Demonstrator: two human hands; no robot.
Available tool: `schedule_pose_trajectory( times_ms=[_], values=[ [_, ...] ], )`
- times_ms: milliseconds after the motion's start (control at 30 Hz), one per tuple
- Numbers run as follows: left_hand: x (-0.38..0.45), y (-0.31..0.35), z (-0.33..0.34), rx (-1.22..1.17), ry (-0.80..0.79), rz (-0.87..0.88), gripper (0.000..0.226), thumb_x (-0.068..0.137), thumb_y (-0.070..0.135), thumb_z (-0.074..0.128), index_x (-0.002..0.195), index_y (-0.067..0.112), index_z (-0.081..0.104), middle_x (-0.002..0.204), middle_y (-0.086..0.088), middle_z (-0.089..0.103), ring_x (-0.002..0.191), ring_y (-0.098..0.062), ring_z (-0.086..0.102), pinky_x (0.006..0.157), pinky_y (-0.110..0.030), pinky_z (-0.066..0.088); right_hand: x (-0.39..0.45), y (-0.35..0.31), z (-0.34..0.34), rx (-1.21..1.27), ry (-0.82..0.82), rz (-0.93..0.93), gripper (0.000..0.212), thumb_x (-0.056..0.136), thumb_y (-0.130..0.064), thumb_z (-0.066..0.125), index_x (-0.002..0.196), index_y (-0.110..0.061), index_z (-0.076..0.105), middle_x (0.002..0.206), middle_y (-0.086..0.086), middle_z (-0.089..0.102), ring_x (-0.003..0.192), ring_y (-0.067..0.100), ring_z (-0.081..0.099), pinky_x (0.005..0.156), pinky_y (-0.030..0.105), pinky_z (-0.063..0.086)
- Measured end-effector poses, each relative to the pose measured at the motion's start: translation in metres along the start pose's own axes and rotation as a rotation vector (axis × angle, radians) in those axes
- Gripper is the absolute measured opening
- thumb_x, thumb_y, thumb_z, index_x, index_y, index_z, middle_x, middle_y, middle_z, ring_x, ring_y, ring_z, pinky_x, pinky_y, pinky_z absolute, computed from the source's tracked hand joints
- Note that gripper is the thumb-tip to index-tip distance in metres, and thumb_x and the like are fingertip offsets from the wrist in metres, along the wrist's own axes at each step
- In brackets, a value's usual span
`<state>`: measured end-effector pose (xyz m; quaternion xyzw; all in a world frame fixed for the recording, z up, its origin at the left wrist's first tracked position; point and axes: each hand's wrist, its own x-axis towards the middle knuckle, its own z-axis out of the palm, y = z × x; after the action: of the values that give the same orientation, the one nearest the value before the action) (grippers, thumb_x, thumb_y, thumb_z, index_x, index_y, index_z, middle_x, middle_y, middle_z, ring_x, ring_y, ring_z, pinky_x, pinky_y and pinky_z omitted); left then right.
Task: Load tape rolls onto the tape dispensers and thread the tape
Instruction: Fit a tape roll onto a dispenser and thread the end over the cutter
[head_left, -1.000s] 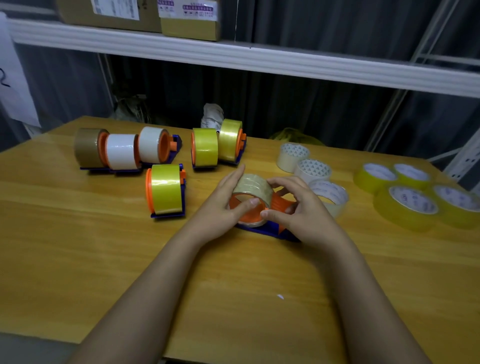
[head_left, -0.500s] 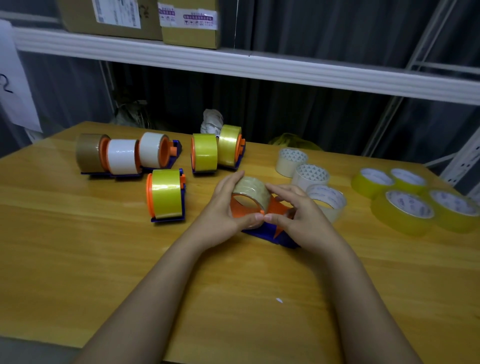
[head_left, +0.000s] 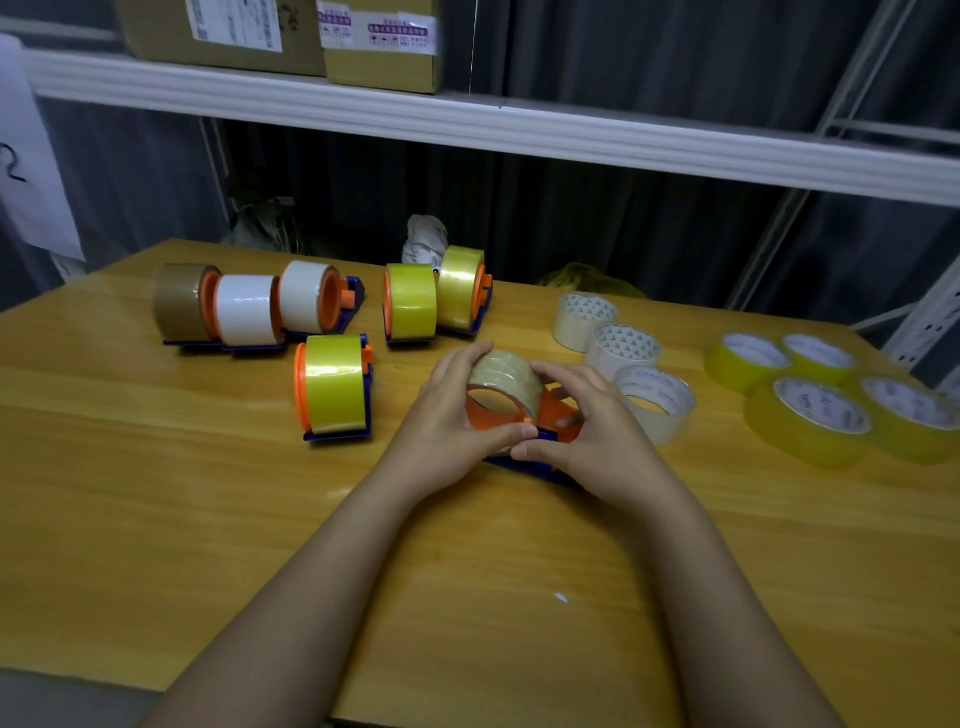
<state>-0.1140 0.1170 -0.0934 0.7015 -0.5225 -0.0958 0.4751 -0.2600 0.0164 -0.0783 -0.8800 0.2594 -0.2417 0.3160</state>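
- Varnished wood table, glossy, grain showing, light glare near the far edge.
- Clear tape roll between the hands: shiny film, pale and slightly cloudy.
- Dispenser under it: smooth plastic, orange wheel, blue base.
- Loaded yellow roll: glossy film with a bright highlight; orange plastic flange.
- White roll and brown roll: smooth, sheened.
- Loose yellow rolls: translucent film, printed paper cores.
- Cardboard boxes, matt, with paper labels.
- Shelf: painted, pale, smooth, ribbed edge.
- Dark curtain: matt cloth, folded.
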Motion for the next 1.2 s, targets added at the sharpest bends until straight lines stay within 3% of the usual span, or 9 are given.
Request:
schedule_pose_trajectory(
  times_ms=[100, 267, 433, 600, 867, 1067, 1200],
  values=[
    [-0.0004, 0.0011, -0.0015, 0.021, -0.008, 0.007, 0.092, 0.071, 0.042, 0.079, 0.145, 0.027, 0.027, 0.143, 0.009, 0.034, 0.126, -0.007, 0.036, 0.101, -0.026, 0.037, 0.0012, -0.0002, 0.0053, -0.07, 0.059, -0.032, 0.086, 0.067, -0.038, 0.085, 0.141, -0.035, 0.041, 0.122, -0.021, 0.039, 0.118, 0.005, 0.041, 0.093, 0.024, 0.046],
    [-0.0004, 0.0009, -0.0023, 0.052, -0.019, -0.001, 0.093, 0.07, 0.046, 0.078, 0.145, 0.027, 0.026, 0.143, 0.008, 0.033, 0.128, -0.009, 0.037, 0.103, -0.031, 0.039, 0.0008, -0.0011, 0.01, -0.134, 0.116, -0.067, 0.084, 0.074, -0.04, 0.079, 0.146, -0.031, 0.037, 0.115, -0.017, 0.038, 0.105, -0.002, 0.031, 0.079, 0.003, 0.033],
    [0.0014, 0.0022, -0.0002, 0.035, 0.003, -0.054, 0.102, 0.061, 0.053, 0.08, 0.145, 0.029, 0.027, 0.142, 0.01, 0.031, 0.122, -0.002, 0.033, 0.097, -0.024, 0.035, 0.0011, -0.0019, 0.0115, -0.134, 0.133, -0.088, 0.084, 0.071, -0.046, 0.077, 0.145, -0.029, 0.04, 0.111, -0.016, 0.04, 0.104, 0.0, 0.031, 0.081, 0.005, 0.033],
    [0.0024, 0.0052, 0.0052, 0.049, 0.059, -0.054, 0.103, 0.059, 0.052, 0.082, 0.144, 0.024, 0.03, 0.142, 0.007, 0.034, 0.126, -0.008, 0.037, 0.099, -0.025, 0.037, 0.0018, 0.0004, 0.0099, -0.126, 0.112, -0.093, 0.088, 0.069, -0.047, 0.079, 0.146, -0.03, 0.038, 0.112, -0.016, 0.038, 0.104, -0.003, 0.03, 0.079, 0.001, 0.032],
    [0.0026, 0.0044, 0.0041, 0.117, 0.051, -0.02, 0.094, 0.063, 0.052, 0.079, 0.142, 0.023, 0.036, 0.139, 0.006, 0.04, 0.124, -0.012, 0.041, 0.1, -0.036, 0.043, 0.0016, 0.001, 0.0097, -0.145, 0.103, -0.087, 0.089, 0.07, -0.043, 0.08, 0.146, -0.031, 0.037, 0.114, -0.017, 0.036, 0.106, -0.003, 0.027, 0.081, 0.002, 0.027],
    [0.0023, 0.0049, 0.0047, 0.154, 0.065, -0.029, 0.092, 0.065, 0.054, 0.077, 0.142, 0.025, 0.036, 0.139, 0.008, 0.041, 0.124, -0.012, 0.043, 0.098, -0.038, 0.045, 0.0015, -0.0008, 0.0099, -0.071, 0.092, -0.059, 0.085, 0.072, -0.035, 0.081, 0.146, -0.028, 0.039, 0.114, -0.015, 0.038, 0.112, 0.003, 0.035, 0.093, 0.015, 0.032],
    [0.0017, 0.0065, 0.0056, 0.175, 0.073, -0.038, 0.092, 0.065, 0.057, 0.076, 0.141, 0.026, 0.036, 0.139, 0.009, 0.041, 0.124, -0.011, 0.043, 0.096, -0.036, 0.045, 0.0023, -0.0012, 0.0109, -0.075, 0.089, -0.066, 0.081, 0.074, -0.032, 0.08, 0.145, -0.026, 0.04, 0.117, -0.018, 0.034, 0.115, 0.002, 0.032, 0.089, 0.006, 0.031]
  ],
)
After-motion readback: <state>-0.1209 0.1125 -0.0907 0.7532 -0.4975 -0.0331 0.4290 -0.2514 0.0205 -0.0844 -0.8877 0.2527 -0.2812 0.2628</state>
